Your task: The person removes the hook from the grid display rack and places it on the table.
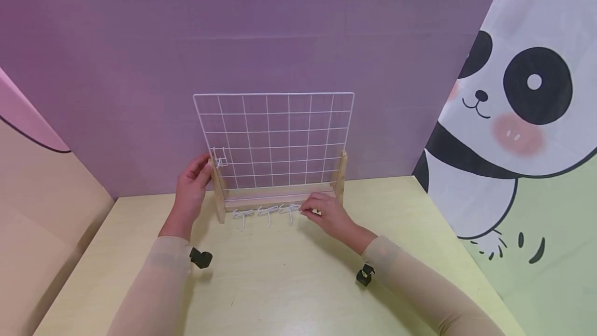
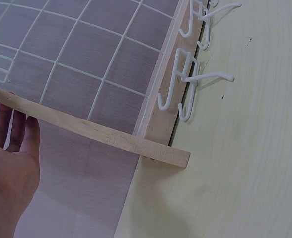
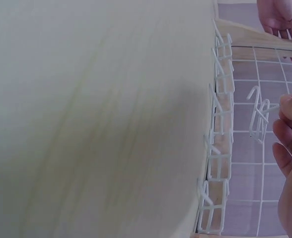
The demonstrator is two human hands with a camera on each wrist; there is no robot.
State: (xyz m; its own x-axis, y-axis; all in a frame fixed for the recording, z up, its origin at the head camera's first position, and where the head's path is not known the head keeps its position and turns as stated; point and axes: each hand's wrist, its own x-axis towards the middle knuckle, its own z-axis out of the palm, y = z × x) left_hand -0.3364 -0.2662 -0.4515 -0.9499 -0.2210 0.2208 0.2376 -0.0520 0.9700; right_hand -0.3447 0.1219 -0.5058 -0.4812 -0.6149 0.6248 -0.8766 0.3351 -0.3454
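A white wire grid panel (image 1: 275, 134) stands upright in a wooden stand (image 1: 280, 198) on the table. My left hand (image 1: 190, 185) holds the stand's left post (image 2: 86, 124), its fingers reaching behind the wood. One white wire hook (image 1: 221, 158) hangs on the grid beside that post. Along the stand's front base leans a row of several more white hooks (image 3: 218, 153). Between thumb and index finger, my right hand (image 1: 326, 214) pinches another white wire hook (image 3: 259, 116); in the right wrist view it overlaps the grid. The right hand covers part of the row in the head view.
The pale wooden tabletop (image 1: 261, 284) extends in front of the stand. Behind it hangs a purple backdrop (image 1: 270, 25), close to the grid. A panda-print sheet (image 1: 513, 144) hangs at the right. Each wrist carries a small black camera mount (image 1: 201, 258).
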